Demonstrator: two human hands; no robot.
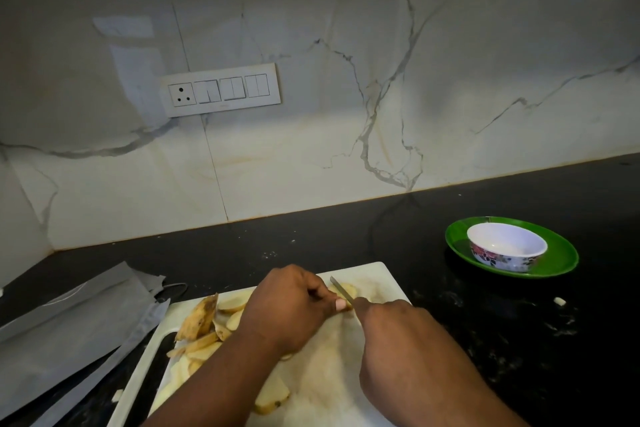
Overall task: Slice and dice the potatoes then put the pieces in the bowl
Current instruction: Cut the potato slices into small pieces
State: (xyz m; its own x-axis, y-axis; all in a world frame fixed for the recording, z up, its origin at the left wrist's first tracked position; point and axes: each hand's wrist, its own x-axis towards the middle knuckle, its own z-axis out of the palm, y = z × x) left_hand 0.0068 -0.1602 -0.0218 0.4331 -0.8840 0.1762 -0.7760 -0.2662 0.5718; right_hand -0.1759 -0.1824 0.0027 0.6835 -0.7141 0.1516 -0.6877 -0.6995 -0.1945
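black countertop (485,340), marble backsplash (311,156), possibly tiled

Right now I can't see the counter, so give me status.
Left hand holds potato on board. Right hand grips knife, cutting. Bowl empty, on green plate. Nothing blocking.

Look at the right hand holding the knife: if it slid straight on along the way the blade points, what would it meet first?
The right hand points its knife up-left, so it would probably first meet the potato piece that the left hand holds, then that hand's fingertips; depth is hard to judge.
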